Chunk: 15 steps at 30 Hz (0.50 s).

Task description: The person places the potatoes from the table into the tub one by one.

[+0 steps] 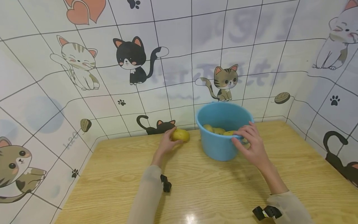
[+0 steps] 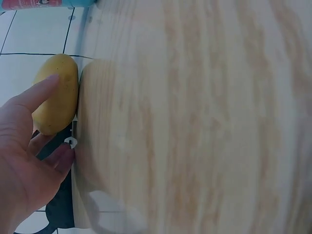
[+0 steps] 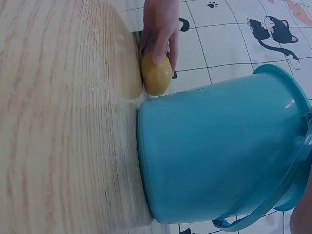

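Near the back wall, my left hand (image 1: 167, 143) holds a yellow potato (image 1: 181, 135) low over the table. The left wrist view shows the thumb laid along the potato (image 2: 62, 100), with the other fingers partly hidden behind and below it. Just to the right stands a light blue bucket (image 1: 219, 147), upright, with several potatoes (image 1: 218, 131) inside. My right hand (image 1: 254, 147) grips the bucket's right rim by its handle, thumb on the near side and fingers over the edge. Only a sliver of the right hand (image 3: 301, 209) shows in the right wrist view.
The wooden table (image 1: 195, 180) meets a tiled-pattern wall (image 1: 179, 93) with cat pictures right behind the bucket and the left hand. Side walls rise at left and right. Small black devices (image 1: 166, 183) are worn on both wrists.
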Tool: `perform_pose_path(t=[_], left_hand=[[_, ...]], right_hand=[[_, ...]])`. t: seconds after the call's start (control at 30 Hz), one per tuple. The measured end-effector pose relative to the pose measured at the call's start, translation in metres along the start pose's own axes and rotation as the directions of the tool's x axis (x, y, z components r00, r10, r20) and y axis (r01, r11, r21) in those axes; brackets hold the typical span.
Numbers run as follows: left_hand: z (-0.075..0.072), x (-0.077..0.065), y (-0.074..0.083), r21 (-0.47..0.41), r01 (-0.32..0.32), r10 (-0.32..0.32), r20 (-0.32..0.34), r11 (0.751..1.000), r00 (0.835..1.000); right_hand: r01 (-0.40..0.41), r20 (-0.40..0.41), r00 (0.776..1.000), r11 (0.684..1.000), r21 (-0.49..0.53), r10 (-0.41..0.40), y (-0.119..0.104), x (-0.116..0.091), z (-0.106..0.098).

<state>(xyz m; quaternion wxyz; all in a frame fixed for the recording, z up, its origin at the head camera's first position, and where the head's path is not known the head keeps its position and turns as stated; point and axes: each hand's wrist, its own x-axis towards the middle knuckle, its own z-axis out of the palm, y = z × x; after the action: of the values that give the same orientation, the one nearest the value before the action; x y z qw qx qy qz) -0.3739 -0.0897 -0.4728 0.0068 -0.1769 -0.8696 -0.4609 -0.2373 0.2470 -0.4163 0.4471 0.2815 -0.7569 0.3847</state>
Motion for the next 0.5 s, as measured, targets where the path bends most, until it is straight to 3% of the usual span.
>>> perform_pose_path(t=[0.3, 0.5], left_hand=[[0.0078, 0.0004, 0.0007, -0.119, 0.048, -0.062, -0.123, 0.992, 0.990], [0.0087, -0.0019, 0.0034, -0.150, 0.043, -0.067, -0.154, 0.988, 0.986]], right_hand=[[0.000, -0.007, 1.000, 1.000, 0.005, 0.000, -0.0007, 0.0007, -0.0003], [0.008, -0.006, 1.000, 1.000, 0.009, -0.008, -0.0004, 0.0000, 0.0004]])
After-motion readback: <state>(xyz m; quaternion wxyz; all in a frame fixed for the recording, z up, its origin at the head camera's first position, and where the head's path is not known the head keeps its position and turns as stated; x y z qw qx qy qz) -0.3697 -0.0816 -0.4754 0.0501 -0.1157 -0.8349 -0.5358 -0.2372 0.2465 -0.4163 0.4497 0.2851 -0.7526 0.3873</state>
